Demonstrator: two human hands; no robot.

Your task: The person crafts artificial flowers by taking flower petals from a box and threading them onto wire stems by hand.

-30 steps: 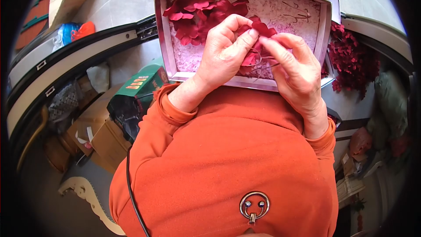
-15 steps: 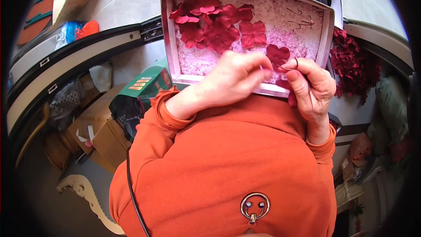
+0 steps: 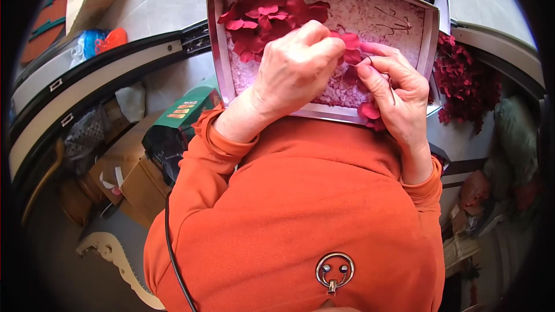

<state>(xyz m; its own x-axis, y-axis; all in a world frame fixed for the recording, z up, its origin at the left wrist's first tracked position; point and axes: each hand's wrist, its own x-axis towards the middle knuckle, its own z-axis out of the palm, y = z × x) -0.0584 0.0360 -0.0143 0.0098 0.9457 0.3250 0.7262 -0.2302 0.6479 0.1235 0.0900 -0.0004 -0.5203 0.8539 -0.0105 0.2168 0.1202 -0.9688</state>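
My left hand [image 3: 298, 72] is over the shallow box [image 3: 318, 114], its fingers closed on a red fabric petal piece [image 3: 351, 45]. My right hand [image 3: 399, 84] pinches a thin dark curved wire [image 3: 366, 59] between thumb and forefinger, close beside that petal piece. More red petals [image 3: 370, 112] hang below the right thumb, partly hidden by the hand. Red petal pieces [image 3: 254, 23] lie piled in the left part of the box. Several thin wire stems [image 3: 399, 23] rest at its upper right.
A bunch of red petal flowers [image 3: 465, 81] stands right of the box. To the left are a green box [image 3: 185, 110], a cardboard box [image 3: 144, 185] and a curved rail [image 3: 127, 55]. A dark cable [image 3: 173, 254] runs down the orange top.
My left hand has moved up over the box and now grips a petal piece. My right hand has shifted slightly up and left, still pinching the wire.
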